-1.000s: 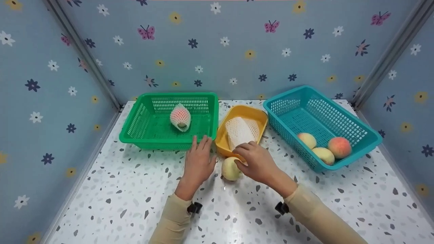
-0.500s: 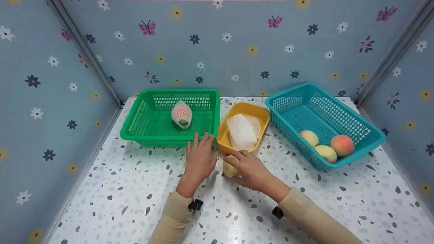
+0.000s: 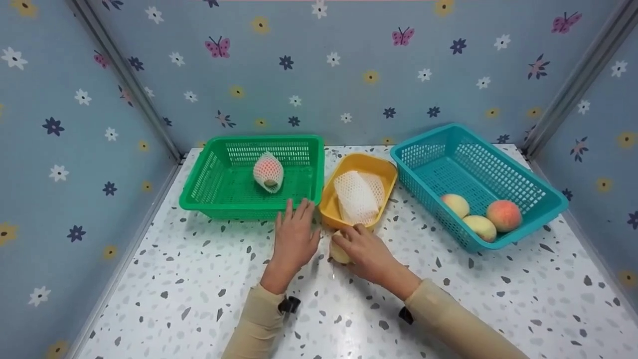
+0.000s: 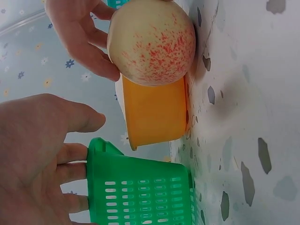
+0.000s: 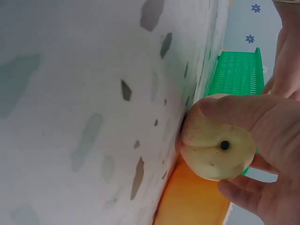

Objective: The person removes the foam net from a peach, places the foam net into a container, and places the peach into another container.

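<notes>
A pale yellow peach with red speckles is on the table in front of the yellow tray. My right hand grips it, thumb on one side and fingers on the other; its dark stem pit faces the right wrist camera. My left hand lies with its fingers extended at the front rim of the green basket and holds nothing. Inside that basket sits a peach in a white foam net. White foam nets lie in the yellow tray.
At the right stands a blue basket with three peaches in its near end. The speckled table is bounded by patterned walls at the back and sides.
My right hand has come down from the yellow tray's front edge and taken hold of the peach on the table. My left hand has stayed at the green basket.
</notes>
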`<state>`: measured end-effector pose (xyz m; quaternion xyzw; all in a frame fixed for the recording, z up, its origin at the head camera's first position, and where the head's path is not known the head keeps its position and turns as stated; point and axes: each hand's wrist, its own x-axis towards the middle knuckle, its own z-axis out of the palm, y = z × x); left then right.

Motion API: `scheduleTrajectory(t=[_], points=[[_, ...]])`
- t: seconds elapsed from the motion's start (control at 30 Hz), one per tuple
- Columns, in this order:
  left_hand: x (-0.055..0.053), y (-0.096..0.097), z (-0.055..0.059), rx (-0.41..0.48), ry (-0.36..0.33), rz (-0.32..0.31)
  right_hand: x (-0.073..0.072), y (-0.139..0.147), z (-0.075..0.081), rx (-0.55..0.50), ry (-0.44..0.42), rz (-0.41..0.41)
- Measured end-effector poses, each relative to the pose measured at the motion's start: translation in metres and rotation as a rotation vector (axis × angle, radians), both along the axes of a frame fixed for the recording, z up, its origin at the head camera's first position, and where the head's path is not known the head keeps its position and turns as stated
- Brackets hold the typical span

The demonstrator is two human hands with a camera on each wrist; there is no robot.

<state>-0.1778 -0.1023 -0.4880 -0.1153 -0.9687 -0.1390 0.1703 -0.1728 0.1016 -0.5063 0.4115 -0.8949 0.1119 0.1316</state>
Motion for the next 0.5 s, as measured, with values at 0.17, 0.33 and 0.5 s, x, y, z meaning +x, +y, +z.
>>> scheduleTrajectory(t=[0.17, 0.33, 0.5], points=[[-0.0009, -0.0009, 0.0003, 0.007, 0.000, 0.008, -0.0008, -0.0047, -0.0027, -0.042, 0.014, 0.002], [0.0027, -0.0009, -0.0015, 0.006, 0.010, 0.007, 0.0024, -0.0047, -0.0056, -0.044, -0.014, -0.008], [0.0023, -0.0018, 0.0005, 0.006, 0.004, -0.011, 0.0044, 0.0006, -0.0033, -0.067, -0.033, 0.021]])
